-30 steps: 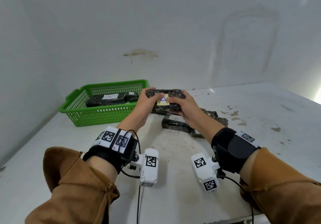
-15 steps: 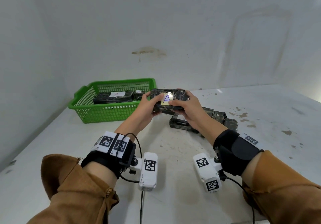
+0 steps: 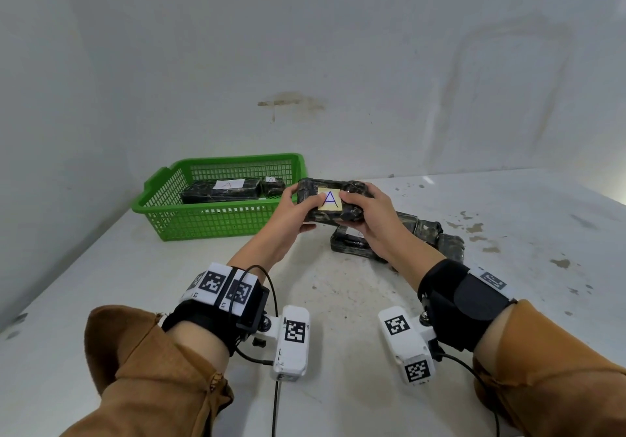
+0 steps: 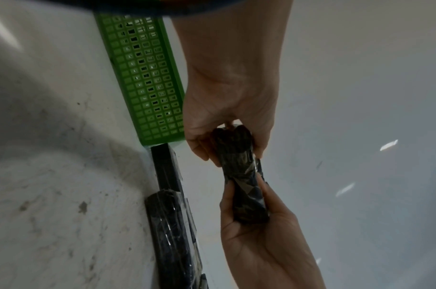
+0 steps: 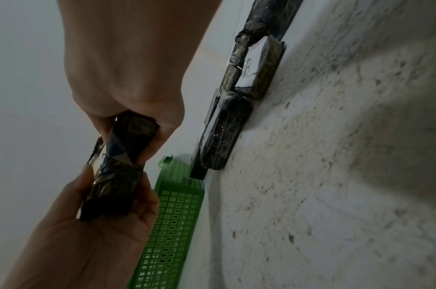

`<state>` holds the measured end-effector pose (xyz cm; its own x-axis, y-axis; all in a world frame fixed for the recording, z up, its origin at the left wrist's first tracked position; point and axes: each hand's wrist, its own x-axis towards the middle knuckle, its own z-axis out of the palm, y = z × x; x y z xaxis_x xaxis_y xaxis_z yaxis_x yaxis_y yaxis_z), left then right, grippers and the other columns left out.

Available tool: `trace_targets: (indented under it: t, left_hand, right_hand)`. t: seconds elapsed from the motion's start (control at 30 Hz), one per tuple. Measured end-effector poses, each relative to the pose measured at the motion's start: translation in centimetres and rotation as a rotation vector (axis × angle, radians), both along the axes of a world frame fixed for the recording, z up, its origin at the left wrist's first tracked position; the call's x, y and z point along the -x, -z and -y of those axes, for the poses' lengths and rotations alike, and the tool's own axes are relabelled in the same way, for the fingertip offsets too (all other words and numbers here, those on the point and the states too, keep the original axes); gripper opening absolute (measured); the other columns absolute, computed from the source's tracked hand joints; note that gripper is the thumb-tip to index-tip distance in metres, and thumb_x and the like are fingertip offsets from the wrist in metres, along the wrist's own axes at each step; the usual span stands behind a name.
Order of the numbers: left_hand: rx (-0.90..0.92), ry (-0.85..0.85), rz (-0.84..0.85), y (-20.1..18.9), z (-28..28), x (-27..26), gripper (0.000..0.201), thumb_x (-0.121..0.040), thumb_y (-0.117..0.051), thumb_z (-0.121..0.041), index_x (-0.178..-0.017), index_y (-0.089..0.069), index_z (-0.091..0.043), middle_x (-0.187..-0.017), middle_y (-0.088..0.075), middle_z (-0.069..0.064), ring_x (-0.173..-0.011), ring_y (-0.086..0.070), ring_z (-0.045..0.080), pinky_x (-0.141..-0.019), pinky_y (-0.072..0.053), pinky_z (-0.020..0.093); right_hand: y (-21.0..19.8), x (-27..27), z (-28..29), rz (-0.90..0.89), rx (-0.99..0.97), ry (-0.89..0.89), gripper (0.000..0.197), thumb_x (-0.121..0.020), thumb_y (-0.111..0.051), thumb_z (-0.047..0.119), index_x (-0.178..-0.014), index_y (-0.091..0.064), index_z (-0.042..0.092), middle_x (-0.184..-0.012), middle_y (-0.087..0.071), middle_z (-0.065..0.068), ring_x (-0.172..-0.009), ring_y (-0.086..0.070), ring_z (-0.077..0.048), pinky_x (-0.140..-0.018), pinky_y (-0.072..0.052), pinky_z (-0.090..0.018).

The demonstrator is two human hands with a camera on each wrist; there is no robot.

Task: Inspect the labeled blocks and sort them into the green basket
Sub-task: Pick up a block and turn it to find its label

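Since a second ago the held block has barely shifted between the hands; mostly the head view has tilted, so hands and basket sit lower in frame now. Left hand (image 3: 291, 211) curls round the left end of the block (image 3: 333, 201), thumb on the top face, fingers underneath. Right hand (image 3: 367, 214) grips the right end the same way. Block is held up off the table at frame centre, label face toward the head camera, a blue "A" on the yellowish label (image 3: 329, 199) plainly readable: looks like the inspect step, with both thumbs parked either side of the label so it stays uncovered. Green basket (image 3: 162, 206) sits left of centre, just beside the left hand; two dark blocks already lie inside, the long one (image 3: 220, 191) with a white label that also seems to read "A". Lower right of the hands, more wrapped blocks (image 3: 423, 230) lie on the white table (image 3: 338, 301), unsorted; the right wrist view shows one (image 5: 256, 66) labelled "B". Likely call: this "A" block goes in the basket next, a short move left.
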<state>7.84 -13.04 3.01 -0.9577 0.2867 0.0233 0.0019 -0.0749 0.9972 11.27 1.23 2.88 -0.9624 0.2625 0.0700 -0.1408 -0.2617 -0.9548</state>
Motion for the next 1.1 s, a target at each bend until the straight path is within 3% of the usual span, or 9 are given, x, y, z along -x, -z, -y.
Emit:
trace_targets:
  t: [0.13, 0.23, 0.37, 0.5, 0.67, 0.77, 0.87, 1.0, 1.1]
  left_hand:
    - [0.007, -0.061, 0.006, -0.4, -0.3, 0.2, 0.047, -0.090, -0.059, -0.018, -0.131, -0.037, -0.014, -0.091, -0.061, 0.001, -0.074, -0.056, 0.012, -0.064, -0.044, 0.024]
    - [0.008, -0.045, -0.059, -0.7, -0.3, -0.2, 0.056, -0.090, -0.060, -0.022, -0.138, -0.032, -0.027, -0.105, -0.058, 0.001, -0.083, -0.060, 0.013, -0.061, -0.047, 0.022]
    - [0.149, 0.125, -0.332, -0.6, 0.2, -0.9, 0.065, -0.074, -0.076, -0.035, -0.121, -0.037, -0.057, -0.141, -0.026, -0.002, -0.125, -0.043, 0.022, -0.097, -0.047, 0.034]
    - [0.244, 0.120, -0.438, -0.5, 0.4, -0.7, 0.074, -0.067, -0.083, -0.011, -0.123, -0.043, -0.039, -0.135, -0.036, 0.004, -0.123, -0.044, 0.019, -0.104, -0.043, 0.037]
    - [0.225, -0.013, -0.284, -1.4, 0.7, -0.9, 0.061, -0.082, -0.070, -0.026, -0.133, -0.037, -0.017, -0.105, -0.054, -0.013, -0.107, -0.053, 0.016, -0.079, -0.046, 0.021]
    - [0.265, -0.034, -0.171, -1.6, 0.2, -1.5, 0.055, -0.091, -0.052, -0.045, -0.136, -0.032, -0.021, -0.109, -0.054, -0.012, -0.092, -0.052, 0.011, -0.082, -0.043, 0.032]
    - [0.324, 0.004, -0.133, -1.2, -0.4, -1.5, 0.044, -0.091, -0.039, -0.059, -0.122, -0.041, -0.029, -0.110, -0.061, -0.004, -0.089, -0.060, 0.013, -0.083, -0.044, 0.037]
    - [0.257, 0.027, -0.123, -1.0, -0.9, -1.3, 0.049, -0.090, -0.048, -0.055, -0.127, -0.043, -0.024, -0.119, -0.059, -0.005, -0.103, -0.057, 0.011, -0.090, -0.048, 0.038]
    - [0.175, 0.000, -0.096, -1.2, -1.2, -1.1, 0.050, -0.089, -0.058, -0.043, -0.128, -0.044, -0.016, -0.117, -0.061, 0.002, -0.096, -0.062, 0.011, -0.080, -0.052, 0.028]
  right_hand:
    - [-0.1, 0.0, 0.0, 0.018, -0.001, -0.045, 0.018, -0.090, -0.062, 0.017, -0.106, -0.058, 0.009, -0.099, -0.067, -0.012, -0.091, -0.066, -0.026, -0.084, -0.056, -0.046]
    - [-0.4, -0.1, 0.0, 0.054, 0.054, -0.021, 0.011, -0.093, -0.057, 0.016, -0.100, -0.056, 0.007, -0.097, -0.065, -0.013, -0.085, -0.065, -0.025, -0.074, -0.058, -0.041]
    - [-0.7, -0.2, -0.5, 0.132, 0.296, 0.022, 0.014, -0.093, -0.054, 0.015, -0.104, -0.057, 0.007, -0.100, -0.063, -0.014, -0.085, -0.063, -0.024, -0.062, -0.057, -0.034]
    - [-0.9, -0.7, -1.0, 0.219, 0.392, -0.114, 0.029, -0.095, -0.054, 0.027, -0.116, -0.055, 0.008, -0.110, -0.063, -0.018, -0.089, -0.065, -0.028, -0.064, -0.059, -0.035]
    - [-0.8, -1.1, -2.5, 0.144, 0.061, -0.318, 0.061, -0.091, -0.035, 0.063, -0.130, -0.053, 0.020, -0.121, -0.064, -0.010, -0.106, -0.064, -0.020, -0.092, -0.050, -0.040]
    - [-0.8, -1.1, -2.6, -0.008, -0.032, -0.282, 0.056, -0.091, -0.050, 0.047, -0.141, -0.039, 0.024, -0.134, -0.054, -0.006, -0.117, -0.058, -0.022, -0.102, -0.044, -0.044]
    - [-0.6, -1.1, -2.1, -0.089, -0.003, -0.205, 0.056, -0.088, -0.064, 0.012, -0.138, -0.042, 0.021, -0.129, -0.055, -0.006, -0.113, -0.059, -0.026, -0.092, -0.052, -0.040]
    - [-0.7, -0.8, -1.6, -0.076, 0.019, -0.055, 0.039, -0.089, -0.064, 0.014, -0.126, -0.054, 0.009, -0.119, -0.062, -0.014, -0.106, -0.063, -0.028, -0.083, -0.057, -0.040]
    - [-0.6, -0.4, -1.6, -0.064, 0.052, -0.023, 0.029, -0.091, -0.061, 0.016, -0.117, -0.058, 0.004, -0.115, -0.063, -0.020, -0.103, -0.064, -0.028, -0.080, -0.057, -0.040]
